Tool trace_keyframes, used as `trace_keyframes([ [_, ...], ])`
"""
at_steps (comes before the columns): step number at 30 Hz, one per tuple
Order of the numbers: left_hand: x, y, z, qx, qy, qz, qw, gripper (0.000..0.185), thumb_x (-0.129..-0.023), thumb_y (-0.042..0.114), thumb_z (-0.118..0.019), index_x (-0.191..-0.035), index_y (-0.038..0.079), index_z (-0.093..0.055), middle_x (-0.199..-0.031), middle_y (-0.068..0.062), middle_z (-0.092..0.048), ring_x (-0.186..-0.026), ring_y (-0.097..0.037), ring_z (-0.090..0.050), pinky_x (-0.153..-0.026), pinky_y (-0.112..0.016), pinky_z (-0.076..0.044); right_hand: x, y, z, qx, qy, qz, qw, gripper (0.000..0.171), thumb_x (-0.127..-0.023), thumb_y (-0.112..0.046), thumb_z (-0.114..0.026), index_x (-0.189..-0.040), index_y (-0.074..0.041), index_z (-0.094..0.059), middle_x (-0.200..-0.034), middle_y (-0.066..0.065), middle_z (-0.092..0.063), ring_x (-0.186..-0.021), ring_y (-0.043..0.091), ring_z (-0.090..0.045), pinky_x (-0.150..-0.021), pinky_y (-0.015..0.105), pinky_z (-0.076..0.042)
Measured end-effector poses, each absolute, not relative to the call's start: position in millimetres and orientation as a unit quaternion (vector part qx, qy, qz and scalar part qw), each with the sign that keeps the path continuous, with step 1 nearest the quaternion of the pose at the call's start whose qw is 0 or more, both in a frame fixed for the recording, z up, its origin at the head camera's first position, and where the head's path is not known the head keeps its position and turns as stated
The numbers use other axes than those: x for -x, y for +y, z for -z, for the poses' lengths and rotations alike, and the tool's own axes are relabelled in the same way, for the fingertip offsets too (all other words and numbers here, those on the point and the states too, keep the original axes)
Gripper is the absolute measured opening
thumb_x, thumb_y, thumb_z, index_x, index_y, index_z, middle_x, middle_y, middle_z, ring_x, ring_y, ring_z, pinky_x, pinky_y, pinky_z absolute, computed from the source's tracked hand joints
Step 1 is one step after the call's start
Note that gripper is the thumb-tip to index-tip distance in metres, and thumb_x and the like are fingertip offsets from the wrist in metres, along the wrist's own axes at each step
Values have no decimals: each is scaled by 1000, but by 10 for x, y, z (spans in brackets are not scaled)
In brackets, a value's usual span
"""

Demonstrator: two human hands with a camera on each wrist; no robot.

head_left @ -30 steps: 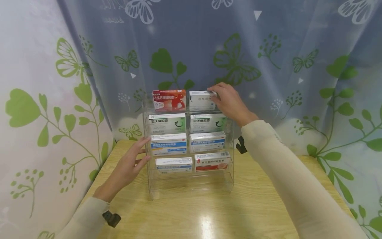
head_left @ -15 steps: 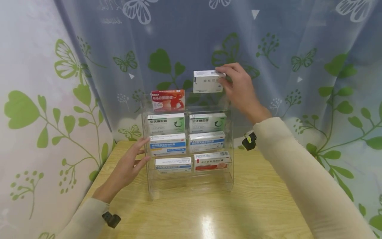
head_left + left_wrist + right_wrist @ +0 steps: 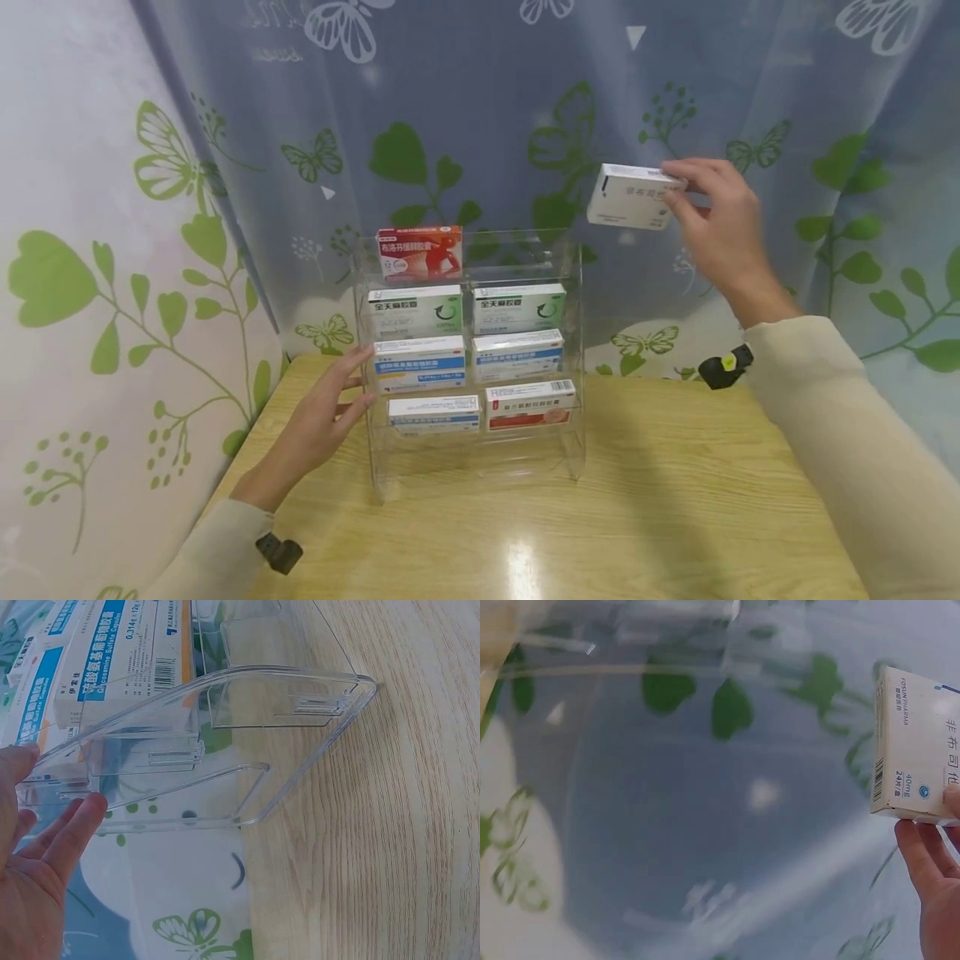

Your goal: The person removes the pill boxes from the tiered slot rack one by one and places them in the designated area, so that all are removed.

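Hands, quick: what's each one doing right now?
Left hand: open, straight fingers against the side of the clear rack.
Right hand: pinching a white box, held in the air right of the rack.

Small white medicine box (image 3: 628,197) with grey print, tilted slightly, held in the air at upper right of the frame, pinched at its right end, above and right of the clear plastic rack (image 3: 576,350), its top right slot vacant
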State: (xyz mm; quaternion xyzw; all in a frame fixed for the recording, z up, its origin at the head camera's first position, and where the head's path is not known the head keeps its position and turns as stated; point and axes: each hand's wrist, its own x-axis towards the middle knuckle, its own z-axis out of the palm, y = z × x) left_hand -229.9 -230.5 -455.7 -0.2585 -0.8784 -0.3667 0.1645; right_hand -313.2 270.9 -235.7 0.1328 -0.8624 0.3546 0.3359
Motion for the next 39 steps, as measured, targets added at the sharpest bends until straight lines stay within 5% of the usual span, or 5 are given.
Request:
trace_keyframes([
  [9,2303,-2308,4567,257,-880,363,168,73,-107,-1,-67,-170,14,-34,-173,-26,-34,-124,-51,-70,-88,-50,-71,3056,3308,2842,-75,-901,-320,283,38,-113,-18,-62,-149,-8,-66,-153,17,-59,-121,15,-57,-98,2,-53],
  [14,2303,-2307,4572,256,-880,363,170,73,-106,-1,-67,-170,15,-34,-174,-26,-34,-124,-50,-70,-88,-49,-71,3027,3533,3215,-53,-920,-307,239,41,-115,-22,-56,-154,-6,-61,-153,23,-56,-124,31,-56,-112,34,-62],
  [16,2302,-2305,4574,256,-880,363,171,73,-106,-1,-67,-170,15,-35,-173,-25,-35,-123,-50,-70,-88,-49,-71,3020,3601,3369,-47,-925,-303,222,43,-116,-22,-54,-155,-5,-60,-153,26,-55,-127,36,-56,-112,58,-58],
  [19,2300,-2304,4574,257,-878,365,173,73,-106,-1,-68,-170,14,-35,-173,-25,-35,-123,-50,-70,-87,-49,-71,3005,3692,3601,-47,-930,-304,199,43,-117,-22,-52,-155,-2,-58,-156,30,-52,-130,44,-55,-108,71,-55],
  [39,2294,-2296,4573,257,-880,360,174,72,-106,-1,-67,-169,13,-35,-173,-26,-35,-123,-50,-71,-86,-49,-71,2857,3721,4630,-53,-941,-326,70,43,-117,-19,-51,-154,2,-57,-156,35,-53,-131,55,-60,-95,71,-59],
])
